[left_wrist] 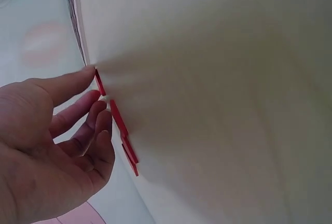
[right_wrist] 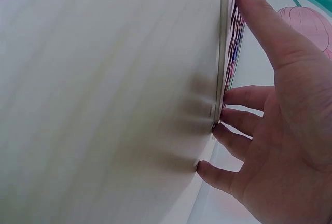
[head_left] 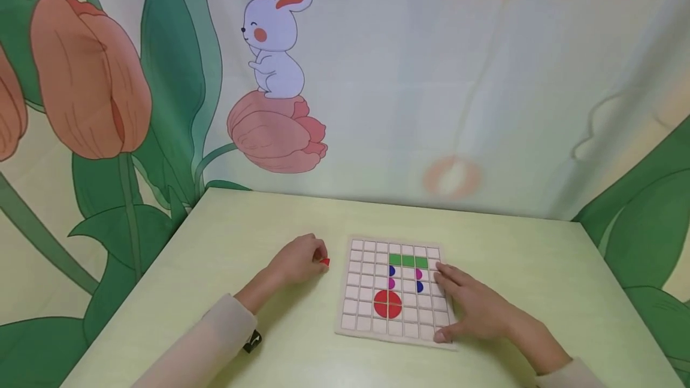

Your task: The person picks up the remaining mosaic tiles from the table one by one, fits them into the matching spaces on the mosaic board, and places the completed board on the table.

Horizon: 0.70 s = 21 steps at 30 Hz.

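Note:
On the table lies a square grid board point(head_left: 363, 306) with a pale wooden rim. Three green squares point(head_left: 408, 261) form a row on it, above blue and magenta half-circles point(head_left: 419, 287) and a red circle point(head_left: 387, 305) made of quarter pieces. Left of the board, my left hand point(head_left: 302, 261) pinches a small red tile point(head_left: 325, 262) between thumb and fingertips. More red tiles point(left_wrist: 119, 117) show beside that hand in the left wrist view; the hand hides them from the head. My right hand point(head_left: 477, 307) rests along the board's right edge, thumb near the front corner, fingers extended.
The pale yellow-green table point(head_left: 280, 340) ends at the back against a printed curtain point(head_left: 377, 88) with a rabbit and tulips. A small black object point(head_left: 251, 341) sits at the left sleeve's cuff.

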Tool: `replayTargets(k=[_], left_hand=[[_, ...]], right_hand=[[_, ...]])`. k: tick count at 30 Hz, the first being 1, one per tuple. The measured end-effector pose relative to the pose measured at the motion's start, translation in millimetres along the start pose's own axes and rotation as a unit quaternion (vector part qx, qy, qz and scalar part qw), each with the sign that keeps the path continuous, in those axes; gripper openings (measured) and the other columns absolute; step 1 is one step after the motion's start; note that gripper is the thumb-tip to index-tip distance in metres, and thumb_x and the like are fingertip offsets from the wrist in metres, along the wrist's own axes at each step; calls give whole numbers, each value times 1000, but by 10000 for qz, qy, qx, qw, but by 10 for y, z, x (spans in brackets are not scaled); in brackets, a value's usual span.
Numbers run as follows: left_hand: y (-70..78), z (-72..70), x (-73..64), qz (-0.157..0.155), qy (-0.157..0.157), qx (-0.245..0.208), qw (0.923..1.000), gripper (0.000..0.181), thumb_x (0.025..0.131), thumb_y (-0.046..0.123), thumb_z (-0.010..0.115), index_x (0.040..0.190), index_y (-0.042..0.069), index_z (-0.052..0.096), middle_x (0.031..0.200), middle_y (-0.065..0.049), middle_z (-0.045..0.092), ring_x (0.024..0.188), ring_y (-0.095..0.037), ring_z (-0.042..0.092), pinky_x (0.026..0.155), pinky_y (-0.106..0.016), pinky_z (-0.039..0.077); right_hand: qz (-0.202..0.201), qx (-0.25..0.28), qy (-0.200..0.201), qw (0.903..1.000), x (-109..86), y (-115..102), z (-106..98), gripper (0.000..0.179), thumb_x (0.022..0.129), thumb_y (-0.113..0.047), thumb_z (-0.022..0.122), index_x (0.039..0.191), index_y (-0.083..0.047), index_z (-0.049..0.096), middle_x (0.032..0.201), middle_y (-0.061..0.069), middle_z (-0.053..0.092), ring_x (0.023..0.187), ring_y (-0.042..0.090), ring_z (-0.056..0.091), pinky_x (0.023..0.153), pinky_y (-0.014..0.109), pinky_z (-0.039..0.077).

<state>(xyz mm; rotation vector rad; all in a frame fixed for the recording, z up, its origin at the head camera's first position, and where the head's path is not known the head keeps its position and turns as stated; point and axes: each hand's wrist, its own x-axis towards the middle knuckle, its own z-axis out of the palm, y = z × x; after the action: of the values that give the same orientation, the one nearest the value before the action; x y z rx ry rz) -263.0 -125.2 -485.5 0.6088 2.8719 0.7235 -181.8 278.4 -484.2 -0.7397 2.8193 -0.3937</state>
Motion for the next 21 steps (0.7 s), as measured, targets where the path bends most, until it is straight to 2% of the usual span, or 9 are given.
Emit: replayTargets(k=[6, 13, 17, 21], left_hand=[[26, 33, 11, -78, 39, -223, 9997, 11, 93, 10, 82, 93, 12, 71, 88, 3, 61, 81, -14, 57, 80, -34, 53], [38, 43, 30, -458, 20, -338, 9984, 14, 92, 10, 83, 90, 12, 69, 85, 4, 62, 79, -14, 57, 78, -32, 51], [52, 37, 52, -375, 72, -425, 9984, 13, 92, 10, 82, 91, 11, 69, 84, 3, 63, 78, -15, 57, 76, -32, 51], [41, 39, 50, -444, 45, -355, 9984, 14, 92, 10, 83, 90, 11, 69, 82, 3, 63, 76, -15, 56, 74, -32, 51]], right_hand=[[23, -63, 41, 10000, -5, 2, 24, 130, 72, -85, 75, 162, 1, 37, 173, 17, 24, 157, 43, 26, 120, 59, 33], [-1, 66, -47, 10000, 13, -1, 6, 130, 71, -84, 76, 162, 1, 37, 173, 17, 24, 157, 44, 25, 119, 60, 34], [43, 6, -17, 10000, 5, -3, -15, 131, 71, -85, 76, 161, 2, 38, 174, 17, 23, 157, 43, 25, 120, 58, 34], [15, 92, -4, 10000, 9, -16, 12, 130, 71, -84, 77, 161, 3, 38, 173, 18, 23, 157, 44, 24, 120, 59, 33]])
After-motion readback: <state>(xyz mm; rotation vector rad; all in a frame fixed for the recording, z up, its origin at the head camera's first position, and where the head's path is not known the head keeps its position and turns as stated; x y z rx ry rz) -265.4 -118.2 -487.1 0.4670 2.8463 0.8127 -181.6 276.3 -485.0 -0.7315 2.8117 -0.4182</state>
